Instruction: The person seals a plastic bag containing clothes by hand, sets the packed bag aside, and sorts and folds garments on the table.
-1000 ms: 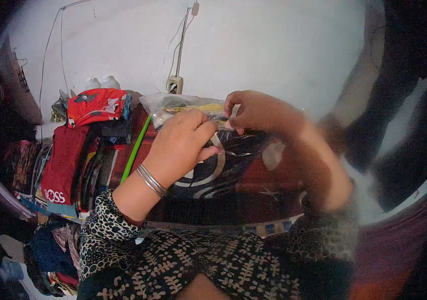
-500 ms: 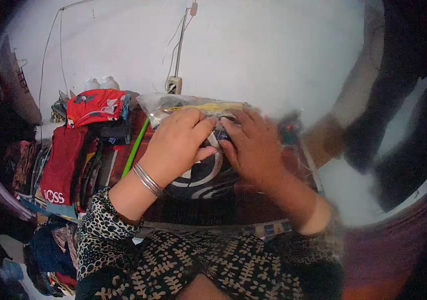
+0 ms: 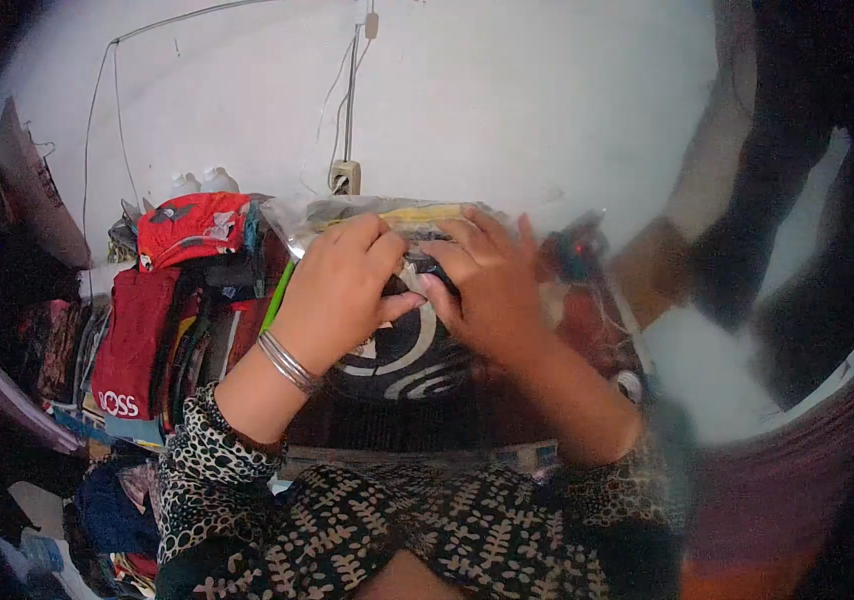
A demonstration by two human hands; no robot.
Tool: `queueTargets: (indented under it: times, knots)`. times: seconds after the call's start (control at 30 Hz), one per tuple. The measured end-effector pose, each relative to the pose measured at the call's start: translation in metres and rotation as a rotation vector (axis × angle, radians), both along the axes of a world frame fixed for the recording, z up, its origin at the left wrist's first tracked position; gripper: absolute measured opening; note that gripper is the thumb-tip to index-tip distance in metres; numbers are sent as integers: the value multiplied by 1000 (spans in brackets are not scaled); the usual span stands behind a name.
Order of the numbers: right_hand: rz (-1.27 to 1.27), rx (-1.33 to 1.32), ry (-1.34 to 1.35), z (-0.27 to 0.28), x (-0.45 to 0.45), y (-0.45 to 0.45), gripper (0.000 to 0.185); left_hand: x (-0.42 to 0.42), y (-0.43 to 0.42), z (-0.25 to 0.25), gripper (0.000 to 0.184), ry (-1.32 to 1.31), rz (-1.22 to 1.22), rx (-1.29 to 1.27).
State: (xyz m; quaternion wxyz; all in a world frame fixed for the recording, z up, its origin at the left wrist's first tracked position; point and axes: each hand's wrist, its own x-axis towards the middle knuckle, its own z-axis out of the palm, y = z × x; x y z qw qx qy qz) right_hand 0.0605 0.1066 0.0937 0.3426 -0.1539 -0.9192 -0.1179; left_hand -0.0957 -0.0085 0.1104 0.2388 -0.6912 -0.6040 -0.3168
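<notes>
A dark folded garment [image 3: 402,370] with a pale curved print lies in front of me. Clear plastic [image 3: 289,222] shows around its far end, with yellow and grey cloth beneath. My left hand [image 3: 345,285], with silver bangles at the wrist, has its fingers bent and pinched on the plastic near the garment's upper edge. Close beside it, my right hand [image 3: 487,290] curls its thumb and fingers onto the same plastic from the right. The fingertips nearly meet, and partly hide what lies between them.
To the left are a red printed garment [image 3: 192,230], a maroon folded garment [image 3: 137,340] with white lettering, and more stacked clothes. A green stick [image 3: 278,296] lies beside the plastic. A power socket [image 3: 345,178] sits on the wall behind. The right side is blurred.
My view has shifted slightly, so the clothes at left appear lower. Both hands stay at the plastic's edge; my right fingers have moved a little left and spread slightly.
</notes>
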Motion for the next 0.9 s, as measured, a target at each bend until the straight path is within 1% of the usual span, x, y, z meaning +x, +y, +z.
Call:
queueTargets:
  times: [0.13,0.2,0.3,0.43,0.5,0.53,0.6,0.63,0.7,0.73,0.8,0.83,0.9]
  knots:
    - [-71,49,1,-8,18,14,44,2,0,0,47,13,12,-29]
    - [-85,81,129,-12,28,13,47,3,0,1,53,17,-9,-104]
    - [-49,124,110,-20,28,0,51,2,0,-4,57,76,-8,-49]
    - [-102,94,41,-25,36,7,55,4,-2,-6,51,174,37,24]
    - [5,58,226,-28,55,30,58,7,-5,-1,47,200,101,26]
    - [1,57,229,-31,59,42,58,9,-5,1,47,202,97,25]
    - [-48,-249,623,-35,62,66,56,13,-3,6,44,228,194,3]
    - [-54,-251,624,-29,64,72,56,17,-1,11,44,230,189,0]
    - [29,-891,700,-17,66,82,53,31,10,19,45,176,194,-64]
    - [27,-890,703,-10,62,89,53,36,19,20,45,179,191,-63]
    - [-34,-1210,529,-1,54,101,54,42,43,12,50,151,94,-43]
    - [-31,-1205,535,-1,52,106,54,47,51,9,50,157,93,-37]
    - [155,-1337,592,1,47,112,48,57,60,6,56,111,41,-82]
